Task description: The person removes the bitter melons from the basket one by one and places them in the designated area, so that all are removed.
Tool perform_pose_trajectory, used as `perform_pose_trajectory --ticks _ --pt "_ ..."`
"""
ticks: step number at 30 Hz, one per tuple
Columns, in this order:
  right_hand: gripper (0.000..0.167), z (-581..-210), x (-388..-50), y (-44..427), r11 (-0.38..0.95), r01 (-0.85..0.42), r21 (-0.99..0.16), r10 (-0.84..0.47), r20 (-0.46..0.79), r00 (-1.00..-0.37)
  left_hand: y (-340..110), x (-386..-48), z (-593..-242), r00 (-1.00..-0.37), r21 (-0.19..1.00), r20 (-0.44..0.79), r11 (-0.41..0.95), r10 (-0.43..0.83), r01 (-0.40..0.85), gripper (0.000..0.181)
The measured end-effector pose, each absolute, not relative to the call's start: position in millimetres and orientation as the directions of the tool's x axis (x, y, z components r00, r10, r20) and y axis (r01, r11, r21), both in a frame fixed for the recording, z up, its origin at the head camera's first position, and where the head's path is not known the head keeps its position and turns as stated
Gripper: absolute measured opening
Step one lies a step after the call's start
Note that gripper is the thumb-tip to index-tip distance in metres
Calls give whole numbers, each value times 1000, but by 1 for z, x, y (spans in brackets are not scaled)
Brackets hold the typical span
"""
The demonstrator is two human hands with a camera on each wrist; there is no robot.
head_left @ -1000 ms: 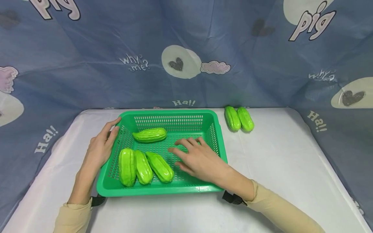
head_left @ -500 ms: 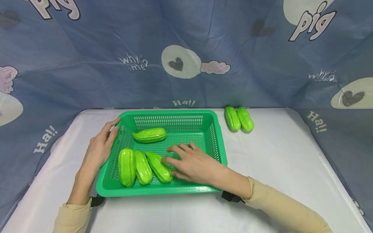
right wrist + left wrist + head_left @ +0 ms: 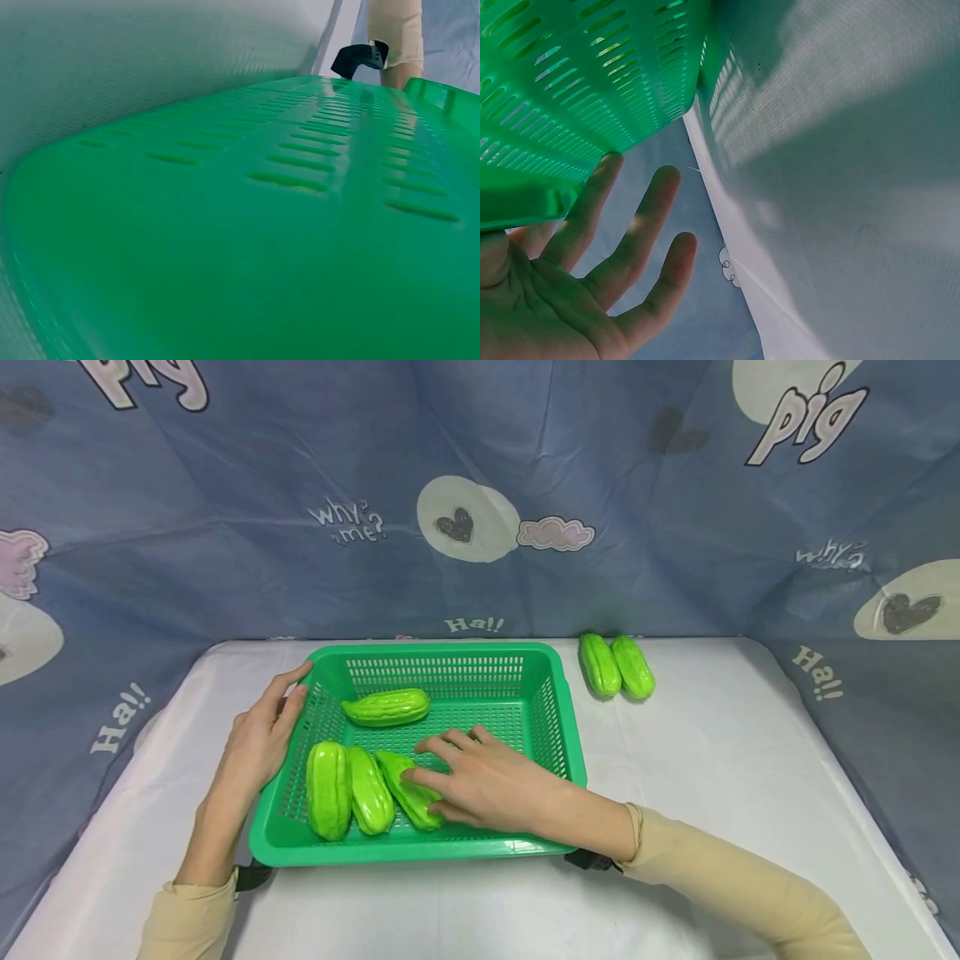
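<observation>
Two beige sleeves (image 3: 731, 868) are entering from the near side as I am watching remotely. One green basket (image 3: 420, 853) is standing on one white tabletop (image 3: 750, 760). Inside, near and left, three ridged green gourds (image 3: 328, 792) are lying side by side, probably grouped to save room. The right hand (image 3: 491, 777) is arching over the rightmost gourd (image 3: 414, 803) of these, fingers spread and loosely bent; I am unable to tell whether they are touching it. The left hand (image 3: 255, 739) is resting on the left rim, fingers spread, presumably steadying the basket. Farther in, a fourth gourd (image 3: 386, 707) is lying crosswise. Beyond the basket's right side, two more gourds (image 3: 600, 666) are resting together, making six altogether. One blue printed cloth (image 3: 480, 585) is hanging farthest.
</observation>
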State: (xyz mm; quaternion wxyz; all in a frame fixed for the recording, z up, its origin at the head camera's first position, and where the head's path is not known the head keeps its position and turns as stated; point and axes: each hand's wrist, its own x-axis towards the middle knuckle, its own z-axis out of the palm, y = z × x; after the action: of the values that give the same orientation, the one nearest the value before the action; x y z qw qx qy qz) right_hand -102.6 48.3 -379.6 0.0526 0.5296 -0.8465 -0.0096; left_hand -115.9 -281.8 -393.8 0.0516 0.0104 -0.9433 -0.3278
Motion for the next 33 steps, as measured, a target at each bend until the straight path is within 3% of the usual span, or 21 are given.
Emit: perform_pose_trajectory --ticks 9,15,22,28,33 --pt "48 -382 -101 46 425 -899 108 -903 -14 -429 -282 -116 -393 -995 622 84 783 -52 12 56" --pt "32 -382 -102 46 423 -903 73 -905 -8 -425 -282 -117 -394 -995 625 84 781 -50 14 56" --pt "50 -381 -100 46 402 -910 99 -911 -56 -409 -282 -117 -394 -995 622 86 783 -51 14 56" --pt "37 -382 -99 45 412 -909 62 -909 -44 -415 -282 -116 -393 -995 620 90 784 -49 17 56" --pt "45 -381 -98 46 404 -912 73 -912 -41 -408 -282 -117 -394 -995 622 82 783 -52 10 56"
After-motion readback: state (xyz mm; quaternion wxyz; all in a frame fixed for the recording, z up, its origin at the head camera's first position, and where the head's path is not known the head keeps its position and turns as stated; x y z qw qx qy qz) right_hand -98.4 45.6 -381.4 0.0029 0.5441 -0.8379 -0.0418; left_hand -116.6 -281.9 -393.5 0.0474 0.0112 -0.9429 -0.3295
